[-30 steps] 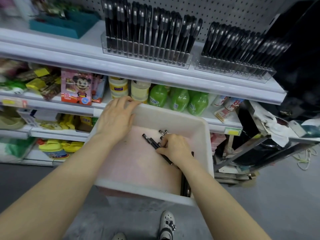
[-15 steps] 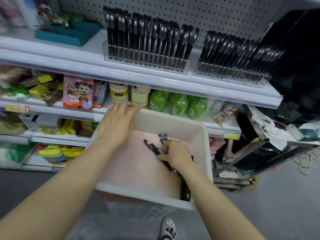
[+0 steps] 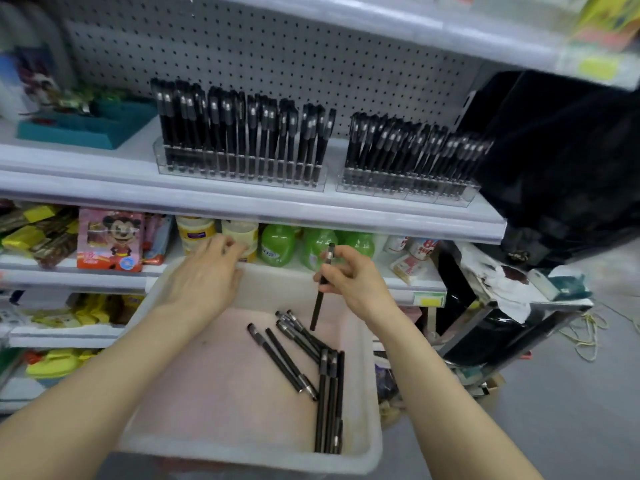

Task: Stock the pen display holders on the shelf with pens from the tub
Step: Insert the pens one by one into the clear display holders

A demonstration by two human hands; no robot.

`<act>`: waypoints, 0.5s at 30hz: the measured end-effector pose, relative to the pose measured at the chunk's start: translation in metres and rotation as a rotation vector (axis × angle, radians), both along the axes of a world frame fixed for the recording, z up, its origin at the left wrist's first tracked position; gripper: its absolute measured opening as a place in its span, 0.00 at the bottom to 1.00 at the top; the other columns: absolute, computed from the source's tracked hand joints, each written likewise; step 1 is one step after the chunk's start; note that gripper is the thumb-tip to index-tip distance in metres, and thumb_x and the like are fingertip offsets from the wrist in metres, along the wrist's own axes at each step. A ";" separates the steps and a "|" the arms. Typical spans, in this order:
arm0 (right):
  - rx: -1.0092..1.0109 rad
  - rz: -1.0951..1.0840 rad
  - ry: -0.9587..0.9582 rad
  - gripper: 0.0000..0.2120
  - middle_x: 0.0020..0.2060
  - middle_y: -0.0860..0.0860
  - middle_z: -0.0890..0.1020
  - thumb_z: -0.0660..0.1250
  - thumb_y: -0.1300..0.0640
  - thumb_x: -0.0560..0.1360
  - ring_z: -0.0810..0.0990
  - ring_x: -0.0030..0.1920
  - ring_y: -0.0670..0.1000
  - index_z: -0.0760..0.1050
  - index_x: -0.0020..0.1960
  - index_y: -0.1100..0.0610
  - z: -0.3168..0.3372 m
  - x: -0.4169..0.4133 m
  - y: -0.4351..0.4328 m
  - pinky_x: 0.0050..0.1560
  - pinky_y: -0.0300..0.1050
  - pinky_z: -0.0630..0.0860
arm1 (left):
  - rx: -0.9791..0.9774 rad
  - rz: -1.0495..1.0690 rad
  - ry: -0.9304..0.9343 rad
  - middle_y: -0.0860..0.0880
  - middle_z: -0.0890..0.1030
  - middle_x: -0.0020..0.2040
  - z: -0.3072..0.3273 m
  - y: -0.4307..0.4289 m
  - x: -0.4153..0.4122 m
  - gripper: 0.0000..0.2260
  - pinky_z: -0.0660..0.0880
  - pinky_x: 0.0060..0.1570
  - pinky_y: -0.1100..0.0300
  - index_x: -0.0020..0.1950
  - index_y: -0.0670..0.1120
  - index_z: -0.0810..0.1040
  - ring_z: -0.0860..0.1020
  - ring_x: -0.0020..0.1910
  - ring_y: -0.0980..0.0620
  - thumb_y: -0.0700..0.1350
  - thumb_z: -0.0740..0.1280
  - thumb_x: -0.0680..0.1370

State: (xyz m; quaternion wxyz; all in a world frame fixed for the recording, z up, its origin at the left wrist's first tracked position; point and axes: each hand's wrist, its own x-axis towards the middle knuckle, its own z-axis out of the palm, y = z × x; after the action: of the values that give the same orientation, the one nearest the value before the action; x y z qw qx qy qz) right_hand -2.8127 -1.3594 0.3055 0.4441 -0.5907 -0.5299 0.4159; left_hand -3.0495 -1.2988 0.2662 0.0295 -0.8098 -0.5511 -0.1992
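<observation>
I am looking down into a white tub (image 3: 242,457) with a pinkish floor, sitting in front of the shelving. About a dozen loose pens (image 3: 279,358) are lying in it, fanned out from the middle toward the near right corner, where several are lining up along the right wall.

My right hand (image 3: 353,278) is pinching one pen (image 3: 316,313) between thumb and curled fingers, holding it nearly upright over the far part of the tub. Its lower tip is hanging just above the loose ones and its upper end is showing in front of the green bottles (image 3: 277,244) on the lower shelf. The pen is slim and black; the ones lying in the tub are showing a silvery band near one end.

My left hand (image 3: 204,278) is lying over the tub's far left rim, fingers stretched forward and holding nothing, the tips blurring.

On the upper shelf (image 3: 242,206), two clear display holders are standing side by side, the left holder (image 3: 242,174) and the right holder (image 3: 405,192), both packed with upright black pens. A teal tray (image 3: 86,129) is sitting to their left.
</observation>
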 end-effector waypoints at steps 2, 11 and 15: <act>0.031 -0.002 -0.017 0.09 0.41 0.60 0.84 0.67 0.64 0.78 0.84 0.43 0.51 0.73 0.56 0.56 0.014 0.021 0.005 0.52 0.44 0.80 | 0.034 -0.056 -0.018 0.42 0.75 0.58 0.019 0.007 0.027 0.19 0.77 0.48 0.46 0.64 0.44 0.76 0.75 0.54 0.38 0.42 0.71 0.74; 0.283 -0.332 -0.172 0.08 0.36 0.55 0.85 0.71 0.56 0.75 0.85 0.39 0.49 0.76 0.45 0.60 0.071 0.135 0.048 0.46 0.49 0.81 | 0.129 -0.261 -0.010 0.48 0.68 0.68 0.091 0.056 0.184 0.20 0.73 0.57 0.48 0.72 0.46 0.68 0.67 0.65 0.45 0.43 0.64 0.80; 0.419 -0.433 -0.245 0.07 0.30 0.47 0.82 0.70 0.56 0.76 0.85 0.39 0.49 0.74 0.43 0.58 0.099 0.177 0.076 0.46 0.43 0.78 | 0.144 -0.217 0.038 0.46 0.67 0.69 0.092 0.087 0.221 0.24 0.74 0.59 0.48 0.74 0.44 0.66 0.65 0.66 0.44 0.40 0.65 0.78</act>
State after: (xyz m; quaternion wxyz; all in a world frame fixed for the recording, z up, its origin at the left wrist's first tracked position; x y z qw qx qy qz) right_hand -2.6360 -1.2833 0.4049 0.5673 -0.6310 -0.5156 0.1192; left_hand -2.8288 -1.2119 0.3579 0.0762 -0.8642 -0.4438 -0.2247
